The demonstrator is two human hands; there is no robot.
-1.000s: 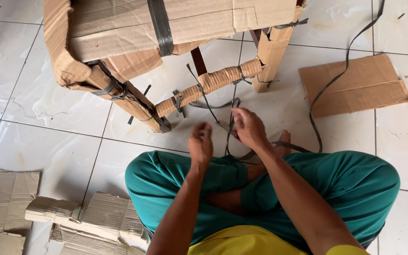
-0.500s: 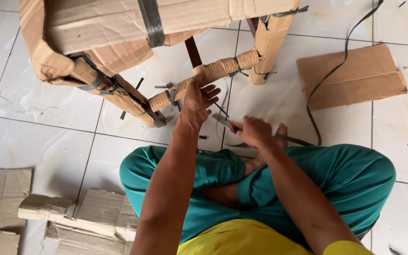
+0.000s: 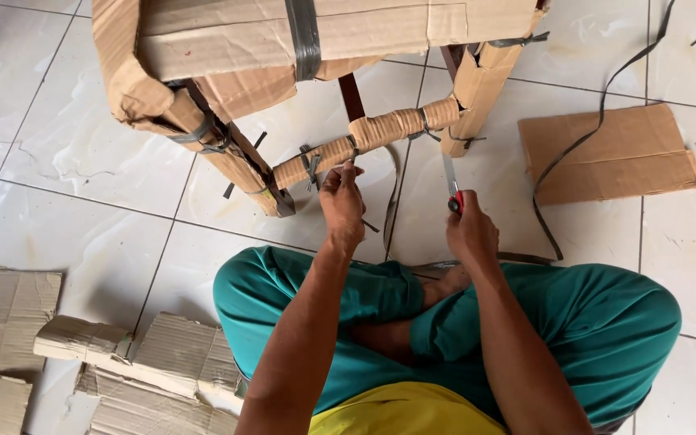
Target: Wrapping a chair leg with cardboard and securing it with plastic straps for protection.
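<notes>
step in hand: strap removal. left hand pinches strap at wrapped rung; right hand closed around cutter. next move likely needs blade under strap.

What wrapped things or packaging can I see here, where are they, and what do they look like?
Wrapped furniture: top, brown cardboard, dark straps.
Wrapped rung: centre, touched by left hand.
Flat cardboard: right floor, brown rectangle.
Cardboard scraps: lower left, brown pile.
No labels or screens.

Bare floor lies open left of the wrapped chair. Its rung and legs crowd the front; straps and cardboard clutter the right.
</notes>
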